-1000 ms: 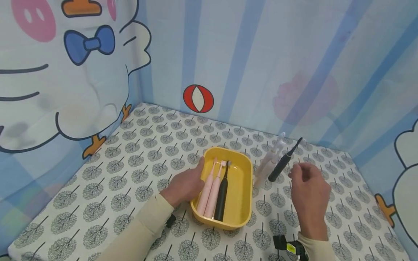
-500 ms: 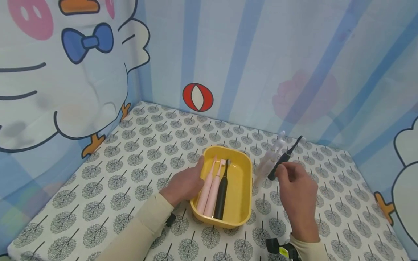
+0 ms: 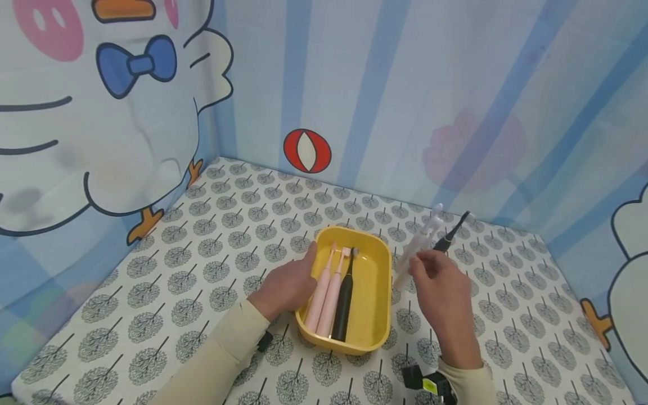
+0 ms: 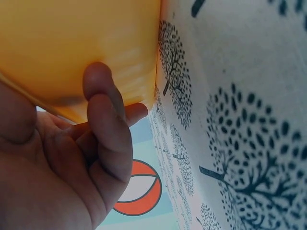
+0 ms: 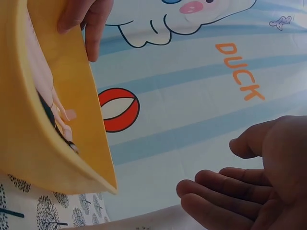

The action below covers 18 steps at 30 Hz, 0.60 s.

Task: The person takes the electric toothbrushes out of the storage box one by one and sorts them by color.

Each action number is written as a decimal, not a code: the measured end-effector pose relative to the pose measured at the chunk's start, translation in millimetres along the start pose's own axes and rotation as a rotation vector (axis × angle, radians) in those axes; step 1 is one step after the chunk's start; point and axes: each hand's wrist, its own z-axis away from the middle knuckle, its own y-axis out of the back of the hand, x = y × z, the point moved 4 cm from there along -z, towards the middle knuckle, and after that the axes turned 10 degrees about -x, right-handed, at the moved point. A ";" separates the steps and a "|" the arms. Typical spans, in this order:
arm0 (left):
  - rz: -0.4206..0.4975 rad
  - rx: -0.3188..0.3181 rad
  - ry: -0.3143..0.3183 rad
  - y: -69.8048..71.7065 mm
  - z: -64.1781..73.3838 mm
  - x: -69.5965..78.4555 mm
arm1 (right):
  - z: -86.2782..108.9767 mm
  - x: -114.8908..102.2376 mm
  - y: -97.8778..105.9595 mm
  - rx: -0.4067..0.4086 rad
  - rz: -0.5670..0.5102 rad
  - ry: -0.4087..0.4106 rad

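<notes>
My left hand [image 3: 288, 286] grips the left wall of a yellow tray [image 3: 374, 292]; in the left wrist view its fingers [image 4: 112, 132] press against the outer wall. Inside the tray, two pink electric toothbrushes [image 3: 319, 298] lie side by side with a black electric toothbrush [image 3: 343, 304]. My right hand [image 3: 445, 298] is right of the tray, overlapping the handle of another black toothbrush [image 3: 445, 242]. The right wrist view shows its fingers loosely bent, thumb apart, nothing between them. Beside that toothbrush stand whitish see-through plastic pieces [image 3: 419, 247].
A white cloth with grey tree prints [image 3: 243, 219] covers the table. Behind it hangs a blue striped curtain [image 3: 344, 84] with cartoon ducks and a red ball. The tray's right half shows bare yellow floor.
My right hand has moved left, from beside the standing black toothbrush to in front of its handle. The left hand and tray have stayed in place.
</notes>
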 end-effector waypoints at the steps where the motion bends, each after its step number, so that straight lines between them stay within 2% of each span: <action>1: 0.000 0.001 0.002 0.1 0.2 -0.1 | -0.7 -1.4 -1.0 -0.016 -0.002 0.002; 11: 0.014 -0.006 -0.001 -1.1 1.7 0.7 | -6.3 -11.6 -15.9 -0.195 0.013 0.002; 18: -0.004 0.018 -0.014 0.6 1.5 0.8 | -13.7 -22.3 -21.3 -0.286 0.044 0.004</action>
